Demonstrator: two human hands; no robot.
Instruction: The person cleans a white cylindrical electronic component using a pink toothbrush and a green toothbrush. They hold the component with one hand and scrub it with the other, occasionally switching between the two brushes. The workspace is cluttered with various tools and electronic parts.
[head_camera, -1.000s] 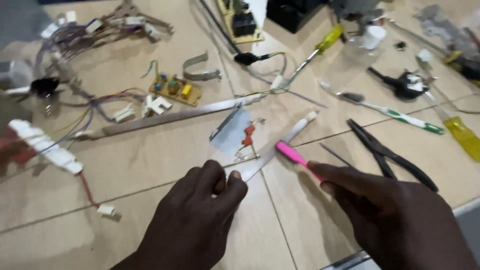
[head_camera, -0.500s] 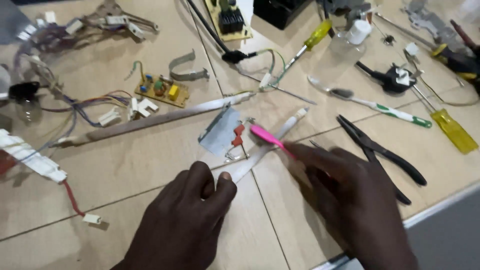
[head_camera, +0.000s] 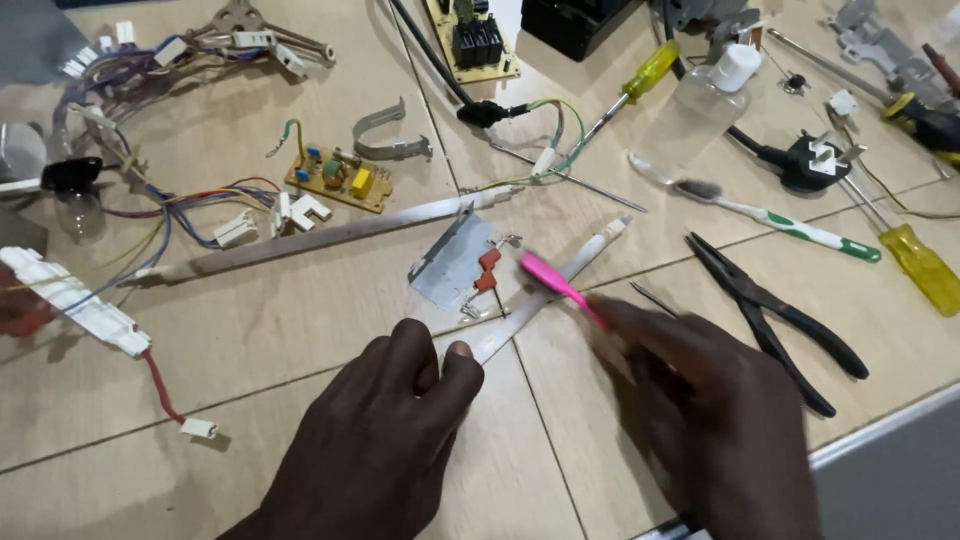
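My left hand pinches the near end of a thin flat metal strip that lies slanted on the wooden table. My right hand grips a pink brush by its handle. The brush head rests on the strip, right beside a small grey metal plate that carries red parts. The right hand is motion-blurred.
Black pliers lie just right of my right hand. Beyond them are a white-and-green toothbrush and a yellow screwdriver. A longer metal strip, a small circuit board and wire bundles lie to the left. The table edge runs at lower right.
My right hand has slid the pink brush leftward along the strip, closer to the grey plate. My left hand keeps its pinch on the strip's end.
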